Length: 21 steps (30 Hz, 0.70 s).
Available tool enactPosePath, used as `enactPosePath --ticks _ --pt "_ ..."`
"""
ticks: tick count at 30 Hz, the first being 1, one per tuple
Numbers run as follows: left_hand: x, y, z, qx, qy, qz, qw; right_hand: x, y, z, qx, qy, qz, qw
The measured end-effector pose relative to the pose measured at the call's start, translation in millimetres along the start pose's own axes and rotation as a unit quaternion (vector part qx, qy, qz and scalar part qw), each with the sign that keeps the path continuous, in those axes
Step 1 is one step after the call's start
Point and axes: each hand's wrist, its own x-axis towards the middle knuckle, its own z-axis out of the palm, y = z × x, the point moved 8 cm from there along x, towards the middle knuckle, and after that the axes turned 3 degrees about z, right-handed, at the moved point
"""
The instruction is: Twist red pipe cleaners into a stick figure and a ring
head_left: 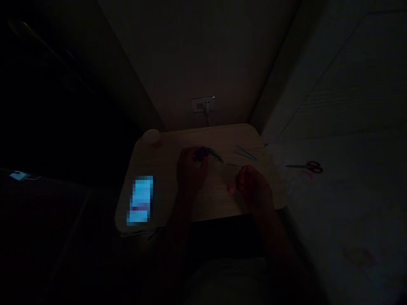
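In dim light, my left hand (192, 169) is closed around a small figure with a dark purple body (201, 154) and a green end (216, 156) that sticks out to the right. My right hand (256, 188) is curled, and its fingers hide whatever may be inside. Beside its fingertips shows a small glowing pink spot (232, 190). A thin blue-green stick (233, 164) reaches up to the top of that hand; whether it is held cannot be made out. Farther back lie a couple of similar thin sticks (246, 153).
The small wooden table (219, 203) stands against a wall with a socket and plug (203, 104). A lit phone (140, 201) lies at its left, a round pale object (151, 136) at the back left corner. Scissors (305, 167) rest on the pale surface to the right.
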Motion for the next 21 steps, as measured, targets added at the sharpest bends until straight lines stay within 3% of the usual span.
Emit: enactPosePath --ticks 5,13,17,21 --pt "19.3 7.1 8.0 -0.005 0.032 0.021 0.999 -0.4 -3.4 -2.1 -0.007 0.009 -0.014 1.000" --pt "-30.6 -30.2 42.0 0.122 -0.089 -0.042 0.988 -1.0 0.9 -2.2 -0.053 0.016 0.006 0.998" --pt "-40.9 -33.5 33.4 0.125 -0.082 -0.044 0.988 1.1 14.3 3.2 -0.047 -0.026 0.037 0.998" --pt "-53.4 -19.7 6.8 0.043 -0.016 -0.054 0.997 2.4 19.0 16.5 -0.008 -0.058 0.061 0.996"
